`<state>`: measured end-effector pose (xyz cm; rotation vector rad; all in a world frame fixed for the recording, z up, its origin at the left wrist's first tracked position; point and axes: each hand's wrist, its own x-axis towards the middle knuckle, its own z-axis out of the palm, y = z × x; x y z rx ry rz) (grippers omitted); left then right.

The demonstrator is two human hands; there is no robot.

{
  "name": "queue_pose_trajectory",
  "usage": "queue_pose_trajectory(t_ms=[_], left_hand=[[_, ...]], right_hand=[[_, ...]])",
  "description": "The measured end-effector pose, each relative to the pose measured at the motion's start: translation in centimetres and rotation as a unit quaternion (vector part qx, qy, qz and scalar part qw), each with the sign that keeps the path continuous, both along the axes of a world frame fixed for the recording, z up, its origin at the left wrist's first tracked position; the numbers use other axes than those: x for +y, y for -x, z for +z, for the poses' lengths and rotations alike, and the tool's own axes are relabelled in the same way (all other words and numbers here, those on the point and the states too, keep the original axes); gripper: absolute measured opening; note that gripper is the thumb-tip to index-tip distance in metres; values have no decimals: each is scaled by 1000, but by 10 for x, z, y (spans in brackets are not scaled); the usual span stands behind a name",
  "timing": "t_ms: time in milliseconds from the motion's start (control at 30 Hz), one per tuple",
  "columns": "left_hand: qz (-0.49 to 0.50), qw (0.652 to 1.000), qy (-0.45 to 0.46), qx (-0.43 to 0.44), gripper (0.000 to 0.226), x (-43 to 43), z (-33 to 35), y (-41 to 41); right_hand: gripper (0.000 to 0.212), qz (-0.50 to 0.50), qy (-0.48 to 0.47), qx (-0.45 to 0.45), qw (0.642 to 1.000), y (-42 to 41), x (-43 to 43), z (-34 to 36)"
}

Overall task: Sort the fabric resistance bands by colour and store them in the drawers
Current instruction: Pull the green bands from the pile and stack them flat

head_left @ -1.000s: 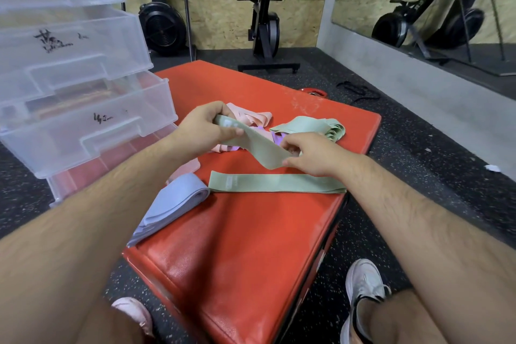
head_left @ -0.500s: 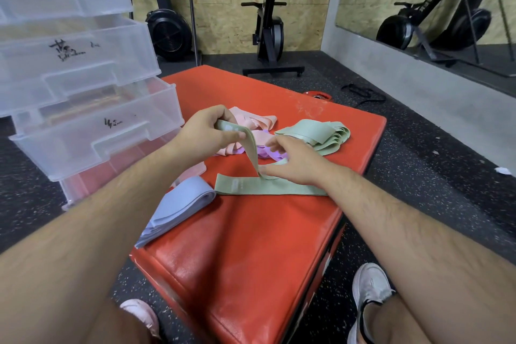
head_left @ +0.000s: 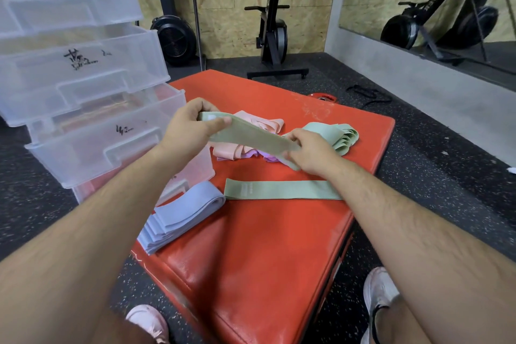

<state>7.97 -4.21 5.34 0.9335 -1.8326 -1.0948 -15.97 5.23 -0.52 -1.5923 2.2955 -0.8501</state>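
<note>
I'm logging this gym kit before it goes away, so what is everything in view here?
mat: one, red, on the floor
held green band: one, sage, held out above the mat
flat green band: one, sage, flat on the mat
green pile: several, sage, mat's far right
pink bands: several, pale pink, mat's far middle
purple bands: a few, lilac, beside the pink bands, partly hidden
blue stack: several, pale blue, mat's left edge
drawers: four visible, clear, stacked at left
exercise machines: two, black, by the back wall
shoes: two, pale, floor at the near edge
left hand: one, grips the held green band's left end
right hand: one, grips its other end
</note>
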Motion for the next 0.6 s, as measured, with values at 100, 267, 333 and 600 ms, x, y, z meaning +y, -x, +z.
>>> queue_pose_trajectory(t_ms=[100, 267, 333, 600], left_hand=[[2, 999, -45, 2, 21, -6, -3, -5], [-56, 988, -120, -80, 9, -6, -17, -5], [-71, 983, -126, -117, 20, -2, -24, 1], [-132, 948, -13, -291, 18, 0, -51, 10]], right_hand=[[17, 3, 9, -25, 1000, 26, 16, 11], [16, 16, -2, -44, 999, 68, 47, 13], [15, 19, -22, -56, 998, 80, 59, 15], [14, 19, -133, -8, 991, 100, 90, 0]])
